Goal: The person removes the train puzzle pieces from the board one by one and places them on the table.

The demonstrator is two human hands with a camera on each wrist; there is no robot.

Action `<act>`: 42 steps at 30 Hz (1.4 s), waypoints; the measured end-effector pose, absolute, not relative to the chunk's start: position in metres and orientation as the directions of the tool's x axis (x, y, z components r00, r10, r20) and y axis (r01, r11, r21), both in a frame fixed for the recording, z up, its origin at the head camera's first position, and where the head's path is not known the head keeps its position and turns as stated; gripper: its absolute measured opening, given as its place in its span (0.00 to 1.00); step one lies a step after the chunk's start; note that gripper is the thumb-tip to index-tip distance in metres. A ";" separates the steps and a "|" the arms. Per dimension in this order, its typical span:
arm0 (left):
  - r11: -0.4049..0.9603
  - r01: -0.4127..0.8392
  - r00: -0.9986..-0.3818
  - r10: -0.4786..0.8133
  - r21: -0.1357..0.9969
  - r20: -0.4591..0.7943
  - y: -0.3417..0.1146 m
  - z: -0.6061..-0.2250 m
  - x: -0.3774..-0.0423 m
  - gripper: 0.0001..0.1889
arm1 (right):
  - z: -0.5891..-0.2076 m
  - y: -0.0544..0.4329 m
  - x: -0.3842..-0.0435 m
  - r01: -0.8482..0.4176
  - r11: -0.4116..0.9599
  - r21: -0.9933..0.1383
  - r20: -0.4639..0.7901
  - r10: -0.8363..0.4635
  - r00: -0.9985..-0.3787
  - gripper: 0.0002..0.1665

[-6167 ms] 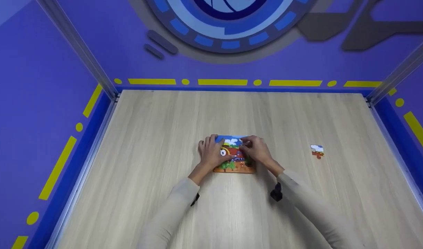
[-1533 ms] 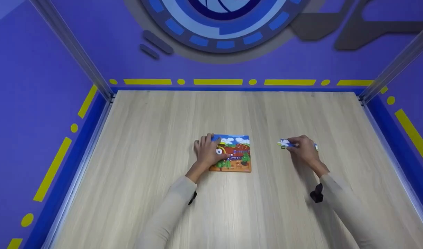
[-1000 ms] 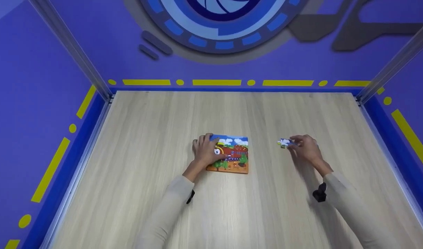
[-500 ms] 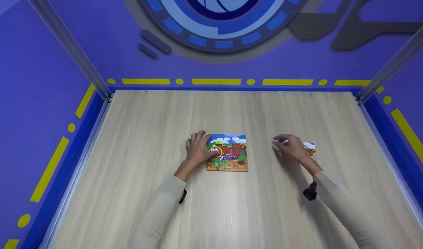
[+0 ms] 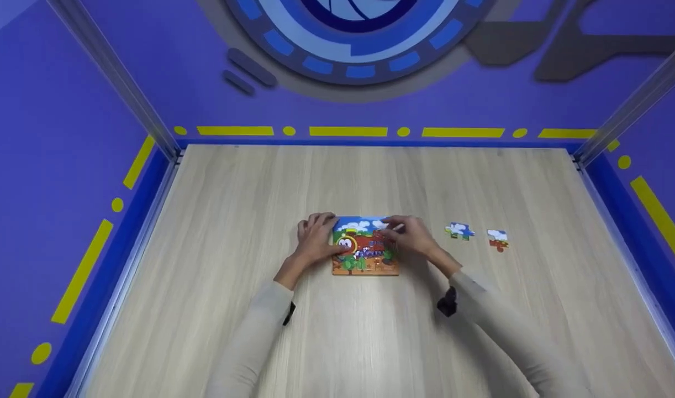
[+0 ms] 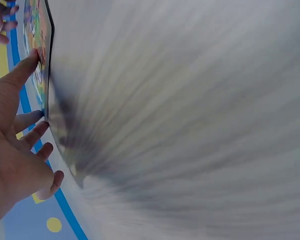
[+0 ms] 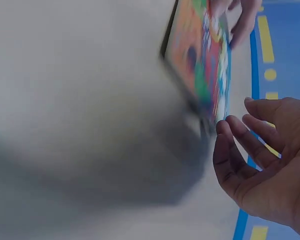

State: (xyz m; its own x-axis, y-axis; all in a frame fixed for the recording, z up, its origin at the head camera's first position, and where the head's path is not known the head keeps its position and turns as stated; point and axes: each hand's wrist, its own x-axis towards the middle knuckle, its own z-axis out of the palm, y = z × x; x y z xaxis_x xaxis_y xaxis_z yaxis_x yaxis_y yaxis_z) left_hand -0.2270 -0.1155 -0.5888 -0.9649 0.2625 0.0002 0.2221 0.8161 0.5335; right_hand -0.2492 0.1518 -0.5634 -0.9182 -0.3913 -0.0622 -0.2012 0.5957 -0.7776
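Observation:
A square picture puzzle with a red cartoon figure, clouds and green plants lies flat on the table. My left hand rests at its left side, thumb on the picture and the other fingers spread along the edge. At the puzzle's upper right corner is my right hand, fingers bent and overlapping the clouds. In the right wrist view the right thumb stands apart from the fingers, with nothing between them; fingertips are right at the puzzle's edge. A loose jigsaw piece with a cloud lies to the right.
Farther right lies a second jigsaw piece, white, blue and red-brown. The wooden table is bounded by blue panels with yellow markings and metal corner posts.
The right hand was pinching a jigsaw piece on the right; now that piece lies on the table and the hand is at the puzzle. The left hand has slid slightly leftward along the puzzle.

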 end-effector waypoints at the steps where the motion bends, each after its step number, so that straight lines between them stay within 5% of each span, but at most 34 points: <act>1: 0.822 0.220 -0.965 0.263 0.526 -0.007 -0.116 -0.588 -0.227 0.43 | -0.563 0.144 -0.249 -0.201 0.588 -0.783 -0.067 -0.401 -0.914 0.20; 7: 0.829 0.230 -0.961 0.275 0.510 -0.014 -0.116 -0.585 -0.228 0.44 | -0.566 0.105 -0.246 -0.197 0.551 -0.811 -0.056 -0.408 -0.911 0.24; 17: 0.845 0.217 -0.965 0.260 0.489 -0.022 -0.114 -0.587 -0.228 0.45 | -0.571 0.067 -0.236 -0.118 0.585 -0.802 -0.034 -0.241 -0.970 0.27; 42: 0.848 0.200 -0.969 0.246 0.491 -0.029 -0.113 -0.585 -0.229 0.43 | -0.579 0.056 -0.248 -0.054 0.637 -0.769 -0.065 -0.162 -0.985 0.22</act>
